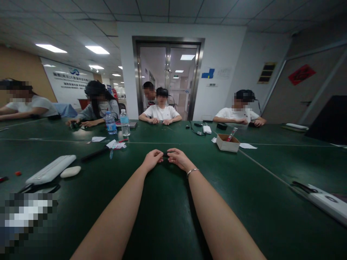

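My left hand (152, 159) and my right hand (177, 158) meet at the middle of the dark green table (168, 213), arms stretched forward. Between their fingertips is a small dark object (165, 155), pinched from both sides; it is too small to identify. A thin silver bracelet (192, 172) circles my right wrist.
A small cardboard box (228, 142) with a red-capped pen stands to the right. Two water bottles (124, 122) and paper scraps (116, 144) lie ahead left. A white case (51, 169) lies at left, another white device (328, 202) at right. Several people sit around the table's far side.
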Demonstrator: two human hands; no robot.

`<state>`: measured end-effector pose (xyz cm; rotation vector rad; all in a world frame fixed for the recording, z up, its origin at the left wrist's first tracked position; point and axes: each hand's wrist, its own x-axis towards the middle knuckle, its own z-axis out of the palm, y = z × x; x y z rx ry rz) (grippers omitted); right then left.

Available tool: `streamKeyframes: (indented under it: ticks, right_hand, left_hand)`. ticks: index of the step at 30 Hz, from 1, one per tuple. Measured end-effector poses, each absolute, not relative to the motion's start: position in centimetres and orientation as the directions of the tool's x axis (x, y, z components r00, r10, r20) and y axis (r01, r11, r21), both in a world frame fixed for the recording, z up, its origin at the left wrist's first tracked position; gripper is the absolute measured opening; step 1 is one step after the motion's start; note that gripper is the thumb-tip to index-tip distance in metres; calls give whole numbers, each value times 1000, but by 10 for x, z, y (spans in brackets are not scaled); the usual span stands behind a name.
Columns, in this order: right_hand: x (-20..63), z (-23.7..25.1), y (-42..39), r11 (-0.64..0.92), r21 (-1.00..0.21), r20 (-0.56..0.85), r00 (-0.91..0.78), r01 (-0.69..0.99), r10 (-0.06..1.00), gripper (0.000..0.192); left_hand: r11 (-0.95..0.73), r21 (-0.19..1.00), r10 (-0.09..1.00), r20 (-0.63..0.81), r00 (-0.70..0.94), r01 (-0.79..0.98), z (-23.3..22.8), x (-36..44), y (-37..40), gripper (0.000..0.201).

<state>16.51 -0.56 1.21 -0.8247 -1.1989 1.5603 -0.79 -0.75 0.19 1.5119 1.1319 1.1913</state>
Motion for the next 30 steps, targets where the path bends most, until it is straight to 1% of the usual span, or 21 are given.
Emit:
streamKeyframes:
  ticks: [4, 9, 12, 15, 21, 27, 30]
  right_hand:
    - [164, 14, -7, -63, -947, 37, -302, -314, 953, 21]
    - [166, 15, -5, -110, -933, -3, -297, -343, 955, 23]
    - [166, 13, -3, -121, -925, -1, -316, -359, 949, 20]
    - [167, 13, -4, -113, -926, 17, -338, -360, 941, 20]
    - [167, 17, -9, -105, -927, 35, -362, -359, 932, 26]
    - [167, 13, -5, -80, -929, 56, -352, -362, 934, 19]
    - [167, 11, -3, -68, -933, 64, -349, -354, 935, 19]
  left_hand:
    - [-206, 966, 974, 188, 124, 154, 5, -7, -10, 33]
    - [-192, 973, 977, 178, 115, 128, 2, -9, -5, 35]
    - [-185, 974, 978, 170, 125, 128, 1, -10, -3, 36]
    - [-174, 976, 978, 156, 140, 131, 2, -10, -4, 36]
    - [-152, 982, 982, 138, 127, 111, 7, -8, -8, 36]
    - [-103, 986, 989, 88, 119, 133, 12, -6, -12, 31]
    - [-84, 987, 991, 69, 114, 139, 13, -5, -12, 32]
